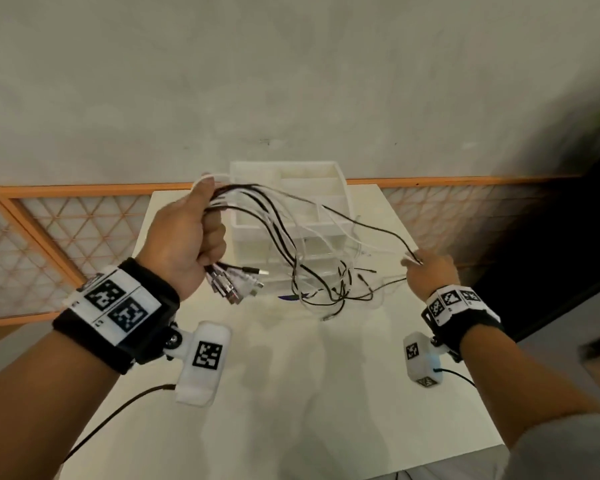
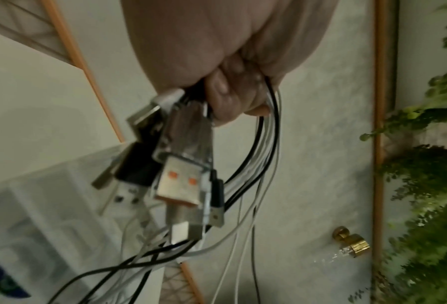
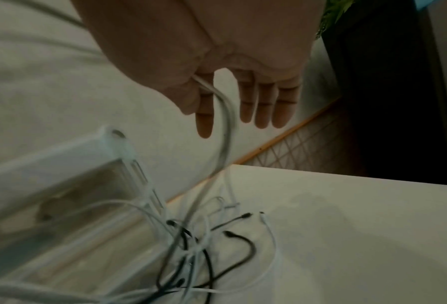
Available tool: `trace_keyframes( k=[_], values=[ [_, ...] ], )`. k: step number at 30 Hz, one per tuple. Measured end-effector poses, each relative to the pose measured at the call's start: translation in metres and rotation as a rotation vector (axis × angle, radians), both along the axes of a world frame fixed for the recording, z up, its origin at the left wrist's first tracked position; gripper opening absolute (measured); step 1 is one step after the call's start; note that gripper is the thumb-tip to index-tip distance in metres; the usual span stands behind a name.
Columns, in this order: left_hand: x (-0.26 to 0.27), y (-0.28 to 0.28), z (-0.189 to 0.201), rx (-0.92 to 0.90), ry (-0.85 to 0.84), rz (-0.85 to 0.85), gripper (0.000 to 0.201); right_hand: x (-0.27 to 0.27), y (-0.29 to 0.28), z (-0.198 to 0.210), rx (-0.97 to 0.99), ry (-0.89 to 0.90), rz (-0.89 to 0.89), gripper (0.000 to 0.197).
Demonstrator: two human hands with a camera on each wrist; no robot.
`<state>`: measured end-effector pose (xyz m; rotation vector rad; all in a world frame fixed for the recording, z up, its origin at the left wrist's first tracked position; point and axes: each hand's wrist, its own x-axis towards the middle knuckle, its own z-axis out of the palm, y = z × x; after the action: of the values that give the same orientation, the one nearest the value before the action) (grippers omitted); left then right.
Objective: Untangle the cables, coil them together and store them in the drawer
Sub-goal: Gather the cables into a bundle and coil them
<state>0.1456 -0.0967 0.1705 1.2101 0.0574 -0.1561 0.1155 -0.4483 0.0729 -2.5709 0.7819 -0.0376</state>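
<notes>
My left hand [image 1: 187,237] is raised in a fist that grips a bundle of black and white cables [image 1: 284,237]. Their USB plugs [image 1: 236,282] hang below the fist, seen close in the left wrist view, USB plugs [image 2: 181,185]. The cables arc over to my right hand [image 1: 430,271]. There, a white cable [image 3: 226,127] is pinched between thumb and index finger; the other fingers [image 3: 264,102] are straight. The loose ends [image 3: 212,253] lie tangled on the white table [image 1: 291,393], in front of the translucent white drawer unit [image 1: 302,188].
An orange-framed lattice panel [image 1: 66,237] runs behind the table, below a grey wall. The table's right edge drops to a dark floor area [image 1: 551,254]. Green foliage [image 2: 425,185] and a brass knob [image 2: 352,242] show in the left wrist view. A small dark blue item [image 1: 288,297] lies by the drawers.
</notes>
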Motion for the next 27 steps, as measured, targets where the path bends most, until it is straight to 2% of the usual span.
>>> trace_keyframes(
  k=[2,4,6,7,10,13,17,18,23,27],
  values=[
    [-0.001,-0.015,0.014,0.042,-0.026,-0.052,0.04,-0.01,-0.009,0.01,-0.007,0.057,-0.091,0.041],
    [-0.001,-0.021,0.01,0.196,-0.019,-0.071,0.044,-0.007,-0.006,0.027,0.188,-0.033,-0.17,0.035],
    [-0.005,-0.024,-0.001,0.329,0.0,-0.115,0.046,0.0,0.006,0.052,0.468,-0.28,-0.165,0.033],
    [-0.007,-0.025,-0.007,0.385,0.007,-0.134,0.047,0.002,0.011,0.068,0.532,-0.438,-0.116,0.026],
    [-0.011,-0.029,-0.015,0.48,0.053,-0.172,0.047,0.007,0.023,0.109,0.503,-0.798,0.034,0.006],
    [-0.013,-0.028,-0.019,0.539,0.077,-0.22,0.042,0.005,0.032,0.122,0.545,-0.969,0.139,0.013],
    [-0.011,-0.018,-0.024,0.564,0.111,-0.174,0.036,-0.002,0.028,0.101,0.224,-0.97,0.173,0.028],
    [-0.01,-0.016,-0.025,0.569,0.121,-0.151,0.037,-0.002,0.026,0.092,0.197,-0.955,0.159,0.029],
    [-0.007,-0.007,-0.027,0.612,0.122,-0.082,0.043,-0.005,0.022,0.072,0.193,-0.908,0.134,0.04],
    [-0.004,-0.005,-0.041,0.804,0.111,-0.136,0.044,-0.002,0.031,0.086,0.246,-1.004,0.222,0.06]
  ],
)
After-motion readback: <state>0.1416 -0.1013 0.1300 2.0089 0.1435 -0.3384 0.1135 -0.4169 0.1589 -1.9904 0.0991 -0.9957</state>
